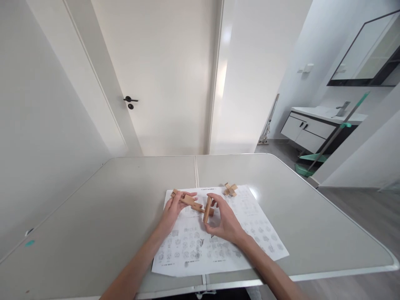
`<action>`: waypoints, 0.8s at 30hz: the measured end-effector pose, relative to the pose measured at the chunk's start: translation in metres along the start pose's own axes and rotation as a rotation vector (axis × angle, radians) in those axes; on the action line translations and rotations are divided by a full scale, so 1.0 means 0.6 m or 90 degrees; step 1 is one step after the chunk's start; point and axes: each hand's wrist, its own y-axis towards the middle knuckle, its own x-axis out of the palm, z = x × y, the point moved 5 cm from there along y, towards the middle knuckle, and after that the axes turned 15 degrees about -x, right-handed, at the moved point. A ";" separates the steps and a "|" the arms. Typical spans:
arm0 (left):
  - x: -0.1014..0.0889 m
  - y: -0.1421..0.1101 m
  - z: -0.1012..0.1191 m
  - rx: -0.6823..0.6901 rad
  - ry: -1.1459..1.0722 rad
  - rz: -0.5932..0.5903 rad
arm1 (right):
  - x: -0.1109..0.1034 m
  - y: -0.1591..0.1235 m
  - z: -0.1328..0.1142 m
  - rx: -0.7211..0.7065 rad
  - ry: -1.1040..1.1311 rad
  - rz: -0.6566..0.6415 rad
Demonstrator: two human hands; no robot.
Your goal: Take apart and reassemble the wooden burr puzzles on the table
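My left hand [174, 210] is closed around a notched wooden puzzle piece [187, 199], which slants down to the right. In my right hand [224, 218] another wooden puzzle piece [207, 209] stands nearly lengthwise between thumb and fingers. Behind and between them more wood [212, 212] shows; I cannot tell whether it is joined to the held pieces or lies on the paper. A printed instruction sheet [215, 250] with small diagrams is under both hands. Near its far edge sits an assembled wooden burr puzzle [230, 190], apart from my hands.
The light grey folding table [103, 233] has a seam down its middle. Behind it is a white door [162, 75] with a black handle [130, 100]. To the right stand a washbasin cabinet [309, 129] and a green dustpan [303, 170] on the floor.
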 end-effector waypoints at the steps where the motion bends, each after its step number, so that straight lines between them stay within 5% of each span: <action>1: -0.007 0.001 0.003 0.007 -0.005 0.020 | 0.000 -0.001 0.002 0.010 0.002 0.000; 8: -0.002 -0.001 -0.015 -0.025 0.169 0.060 | 0.009 -0.005 0.014 0.033 -0.005 -0.022; 15: 0.015 -0.015 -0.024 0.087 0.482 0.090 | 0.008 -0.002 0.016 0.033 -0.027 0.003; 24: 0.025 -0.018 -0.003 0.184 0.613 0.125 | 0.021 -0.012 0.029 0.090 0.061 -0.012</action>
